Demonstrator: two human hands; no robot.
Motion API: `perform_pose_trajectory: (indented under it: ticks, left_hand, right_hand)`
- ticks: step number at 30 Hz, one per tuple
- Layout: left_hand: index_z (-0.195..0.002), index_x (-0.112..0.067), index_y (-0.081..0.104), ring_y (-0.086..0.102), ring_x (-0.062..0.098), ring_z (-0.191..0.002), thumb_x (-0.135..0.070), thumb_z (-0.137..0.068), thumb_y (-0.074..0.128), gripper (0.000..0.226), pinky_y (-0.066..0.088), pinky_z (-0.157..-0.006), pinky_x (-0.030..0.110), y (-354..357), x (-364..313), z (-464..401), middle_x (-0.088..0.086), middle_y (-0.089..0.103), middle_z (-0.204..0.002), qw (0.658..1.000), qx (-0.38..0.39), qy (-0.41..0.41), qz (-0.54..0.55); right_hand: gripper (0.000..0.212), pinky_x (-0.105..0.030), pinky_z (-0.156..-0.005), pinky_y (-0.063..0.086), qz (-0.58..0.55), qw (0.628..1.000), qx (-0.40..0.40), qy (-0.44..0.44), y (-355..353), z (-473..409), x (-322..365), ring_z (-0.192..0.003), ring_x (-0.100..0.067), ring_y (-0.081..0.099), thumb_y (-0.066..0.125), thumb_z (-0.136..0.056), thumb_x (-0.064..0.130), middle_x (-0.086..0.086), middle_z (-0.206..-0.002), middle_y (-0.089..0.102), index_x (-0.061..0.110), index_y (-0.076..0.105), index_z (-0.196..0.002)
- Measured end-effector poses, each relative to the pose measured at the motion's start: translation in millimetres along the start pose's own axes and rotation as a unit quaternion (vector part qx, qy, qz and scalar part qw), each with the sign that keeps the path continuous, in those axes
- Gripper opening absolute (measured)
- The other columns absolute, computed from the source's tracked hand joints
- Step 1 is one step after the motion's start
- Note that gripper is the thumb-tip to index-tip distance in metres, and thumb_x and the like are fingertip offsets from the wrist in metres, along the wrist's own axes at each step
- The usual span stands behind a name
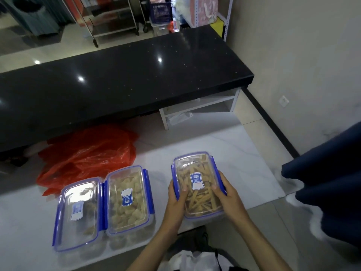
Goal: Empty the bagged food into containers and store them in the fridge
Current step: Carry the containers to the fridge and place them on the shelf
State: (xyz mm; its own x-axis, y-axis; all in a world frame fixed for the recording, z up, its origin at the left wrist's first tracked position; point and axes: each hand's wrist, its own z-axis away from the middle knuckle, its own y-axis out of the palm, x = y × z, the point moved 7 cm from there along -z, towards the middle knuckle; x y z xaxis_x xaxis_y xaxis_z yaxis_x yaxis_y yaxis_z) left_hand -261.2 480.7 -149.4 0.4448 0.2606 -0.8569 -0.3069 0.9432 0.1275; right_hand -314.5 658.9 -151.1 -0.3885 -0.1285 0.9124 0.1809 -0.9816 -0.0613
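Three clear plastic containers with blue-clipped lids stand on a white marble counter. The right container is filled with yellowish food strips. My left hand grips its left side, fingers curled over the lid. On the opposite side my right hand grips it with fingers over the lid edge. The middle container holds pale chunky pieces, lid on. Touching its left side, the left container holds darker food, lid on. A crumpled red plastic bag lies behind them.
A raised black countertop runs across behind the marble counter. A dark blue cloth hangs at the right. White shelving sits under the black top's right end. Carts and a blue basket stand far back.
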Motion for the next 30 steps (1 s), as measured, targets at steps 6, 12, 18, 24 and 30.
perform_pose_trajectory:
  ticks: [6,12,18,24,30]
  left_hand:
    - [-0.146,-0.046,0.042,0.072,0.024,-0.116,-0.023,-0.092,0.074,0.066,0.063,-0.089,0.051,7.9,-16.0,19.8,-0.004,0.069,-0.132,0.995,0.094,-0.033,0.015]
    - [-0.143,-0.043,0.05,0.077,0.021,-0.104,-0.019,-0.089,0.076,0.064,0.066,-0.077,0.044,22.6,-18.6,41.6,-0.006,0.074,-0.123,0.995,0.095,-0.006,0.005]
    - [-0.142,-0.048,0.049,0.078,0.025,-0.099,-0.022,-0.085,0.076,0.068,0.066,-0.074,0.045,49.8,-9.8,49.4,-0.003,0.077,-0.117,0.984,0.172,-0.027,-0.027]
    - [-0.142,-0.047,0.051,0.078,0.022,-0.096,-0.026,-0.083,0.076,0.068,0.066,-0.07,0.042,112.2,3.3,66.5,0.001,0.073,-0.124,0.955,0.274,-0.01,-0.115]
    - [-0.126,-0.054,0.06,0.075,0.024,-0.109,-0.039,-0.079,0.083,0.054,0.061,-0.091,0.055,191.6,30.6,104.7,-0.003,0.074,-0.126,0.923,0.353,-0.012,-0.153]
  right_hand:
    - [0.046,-0.048,-0.092,0.061,-0.042,0.998,-0.054,-0.004,-20.2,33.3,7.8,-0.113,-0.015,0.072,0.061,-0.101,0.03,0.009,-0.13,0.07,0.042,0.049,-0.144]
    - [0.043,-0.035,-0.084,0.064,0.005,0.991,-0.133,0.025,-53.0,86.8,10.9,-0.108,-0.011,0.073,0.062,-0.1,0.034,0.007,-0.123,0.072,0.039,0.052,-0.142]
    - [0.038,-0.026,-0.098,0.054,0.159,0.956,-0.24,0.051,-109.5,166.0,1.2,-0.118,0.001,0.061,0.054,-0.103,0.045,0.021,-0.129,0.064,0.039,0.053,-0.14]
    - [0.029,-0.037,-0.084,0.054,0.417,0.802,-0.416,0.102,-193.7,266.0,-32.6,-0.105,-0.023,0.063,0.062,-0.099,0.033,0.002,-0.12,0.066,0.023,0.065,-0.125]
    - [0.025,-0.042,-0.073,0.052,0.554,0.695,-0.412,0.198,-268.8,322.3,-81.3,-0.093,-0.028,0.064,0.063,-0.09,0.033,-0.004,-0.105,0.066,0.02,0.069,-0.11]
